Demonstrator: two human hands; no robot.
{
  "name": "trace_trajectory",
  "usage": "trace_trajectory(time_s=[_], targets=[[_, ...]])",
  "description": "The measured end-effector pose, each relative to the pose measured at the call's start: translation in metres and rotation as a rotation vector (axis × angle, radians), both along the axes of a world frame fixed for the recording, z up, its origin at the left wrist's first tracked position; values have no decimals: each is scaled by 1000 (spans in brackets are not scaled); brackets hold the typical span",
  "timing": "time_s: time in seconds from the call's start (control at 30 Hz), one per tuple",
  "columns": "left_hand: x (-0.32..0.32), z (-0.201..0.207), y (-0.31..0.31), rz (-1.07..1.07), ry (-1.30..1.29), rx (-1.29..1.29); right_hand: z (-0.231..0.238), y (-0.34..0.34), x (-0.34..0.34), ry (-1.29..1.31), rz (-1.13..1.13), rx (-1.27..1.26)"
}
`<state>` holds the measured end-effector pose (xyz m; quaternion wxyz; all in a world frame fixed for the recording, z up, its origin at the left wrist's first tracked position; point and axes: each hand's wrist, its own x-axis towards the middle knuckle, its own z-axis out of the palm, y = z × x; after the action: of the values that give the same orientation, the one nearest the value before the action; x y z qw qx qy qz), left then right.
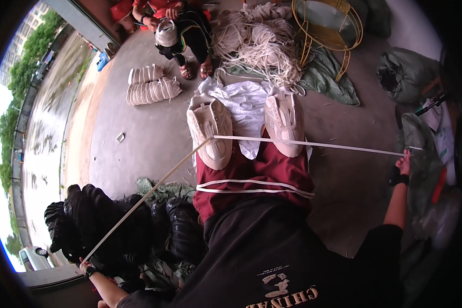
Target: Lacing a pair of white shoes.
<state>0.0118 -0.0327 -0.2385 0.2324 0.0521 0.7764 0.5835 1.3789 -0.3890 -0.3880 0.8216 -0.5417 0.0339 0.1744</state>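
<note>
Two beige sneakers rest on my maroon-clothed knees, toes toward me: the left sneaker (218,154) and the right sneaker (285,123). A long pale shoelace (344,147) passes through the left sneaker's front and stretches out to both sides. Far out at the lower left, my left hand (85,267) is closed on one end. On the far right my right hand (404,163) pinches the other end, its stretch crossing over the right sneaker. Both lengths look taut. Another pale lace (251,190) lies in a loop across my lap.
A co-worker in red (167,7) handles a pale bundle (166,33) ahead. Bundled laces (154,92) lie on the floor, near a large lace heap (262,43). A yellow-framed round chair (328,23) stands behind. Black bundles (97,220) sit left, green sacks (408,74) right.
</note>
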Motion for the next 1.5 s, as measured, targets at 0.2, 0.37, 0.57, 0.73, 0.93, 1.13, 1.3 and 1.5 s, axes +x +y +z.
trace_trajectory(time_s=[0.2,0.37,0.57,0.73,0.93,1.13,1.3,1.5], targets=[[-27,14,-41,111,16,-80,-14,32,-4,20,18,-69],[-5,1,-13,1,-161,54,-5,-14,-1,20,-53,-71],[-10,4,-8,0,-140,70,12,7,-10,-5,-64,-81],[-7,28,26,-85,8,289,58,60,-25,-85,-48,-90],[132,134,131,-378,230,569,166,161,-80,-308,96,-19],[358,216,149,-836,1314,734,291,247,-206,-523,344,152],[518,248,121,-1033,308,809,333,292,-306,-524,544,225],[623,249,84,-1735,-141,698,350,322,-399,-456,915,199]])
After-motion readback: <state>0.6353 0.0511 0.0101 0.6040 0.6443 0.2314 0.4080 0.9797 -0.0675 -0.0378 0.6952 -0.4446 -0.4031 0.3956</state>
